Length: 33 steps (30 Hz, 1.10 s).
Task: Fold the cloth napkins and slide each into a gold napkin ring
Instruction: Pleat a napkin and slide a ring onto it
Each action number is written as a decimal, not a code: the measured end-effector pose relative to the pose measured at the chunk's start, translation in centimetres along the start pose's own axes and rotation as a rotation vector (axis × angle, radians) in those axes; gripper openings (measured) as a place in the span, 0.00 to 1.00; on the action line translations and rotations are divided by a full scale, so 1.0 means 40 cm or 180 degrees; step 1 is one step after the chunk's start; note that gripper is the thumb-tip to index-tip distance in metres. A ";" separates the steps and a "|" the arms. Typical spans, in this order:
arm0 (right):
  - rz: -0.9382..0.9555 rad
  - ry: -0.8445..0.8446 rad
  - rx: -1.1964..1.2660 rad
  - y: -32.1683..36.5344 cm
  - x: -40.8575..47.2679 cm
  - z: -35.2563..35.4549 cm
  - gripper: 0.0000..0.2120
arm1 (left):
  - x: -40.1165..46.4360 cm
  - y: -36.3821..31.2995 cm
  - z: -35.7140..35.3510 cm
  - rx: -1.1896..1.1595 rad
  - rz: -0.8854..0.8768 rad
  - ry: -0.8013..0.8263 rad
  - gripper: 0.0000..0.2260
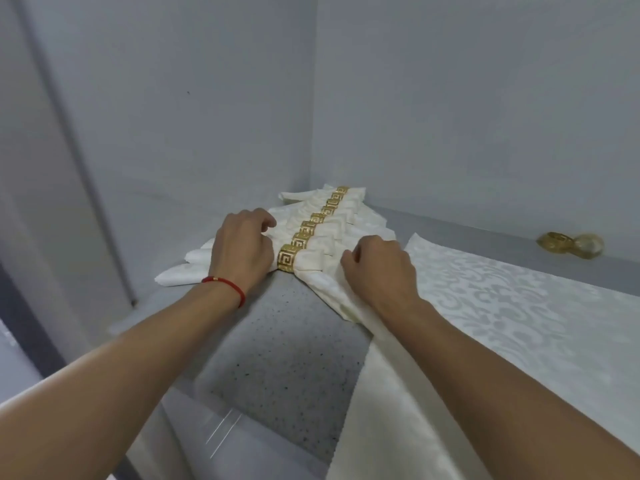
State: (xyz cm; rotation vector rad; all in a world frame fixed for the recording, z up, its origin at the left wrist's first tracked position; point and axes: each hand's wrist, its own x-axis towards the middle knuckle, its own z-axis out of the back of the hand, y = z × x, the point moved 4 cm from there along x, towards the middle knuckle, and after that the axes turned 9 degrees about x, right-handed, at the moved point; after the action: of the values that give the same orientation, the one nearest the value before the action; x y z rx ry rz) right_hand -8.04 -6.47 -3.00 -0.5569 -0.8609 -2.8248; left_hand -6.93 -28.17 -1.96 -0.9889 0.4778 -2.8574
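Progress: a row of folded cream damask cloth napkins, each already inside a gold fretwork metal napkin ring, lined up toward the corner at about 12 o'clock; roughly six or seven rings countable, the far ones too small to be sure.
Nearest napkin: ringed, lying at the front of the row; by judgement being straightened or nudged into line, not yet let go.
Left hand: at 10 o'clock of the nearest ring, fingers curled onto the napkin's left wing; grip hidden under the knuckles, so cannot tell whether pinching or only pressing.
Right hand: at 3 o'clock of the ring, fingers curled into the folds of the right wing, apparently pinching the cloth.
Left to do: a flat, unfolded cream damask napkin spread on the grey speckled worktop at 3 o'clock, partly draped over the front edge; likely the next to fold.
Spare rings: two loose gold rings at 2 o'clock by the wall, well apart from the row.
Containers: none in view.
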 end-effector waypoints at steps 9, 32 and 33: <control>-0.1040 -0.0251 -0.0906 -0.440 -0.130 0.360 0.10 | -0.213 -0.526 -0.054 -0.0192 -0.1331 0.0590 0.08; -0.1177 0.0223 -0.1340 -0.797 -0.286 0.687 0.06 | -0.241 -0.784 -0.162 0.0940 -0.1488 0.0950 0.11; -0.1352 0.0379 -0.1169 -0.810 -0.290 0.695 0.05 | -0.230 -0.786 -0.173 0.1002 -0.1513 0.0956 0.11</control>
State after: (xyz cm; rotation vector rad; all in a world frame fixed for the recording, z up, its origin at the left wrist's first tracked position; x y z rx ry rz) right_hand 3.66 36.21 -2.68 -0.2601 -0.4833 -3.3941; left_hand -3.13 5.09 -2.55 -0.6936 -0.2298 -3.3701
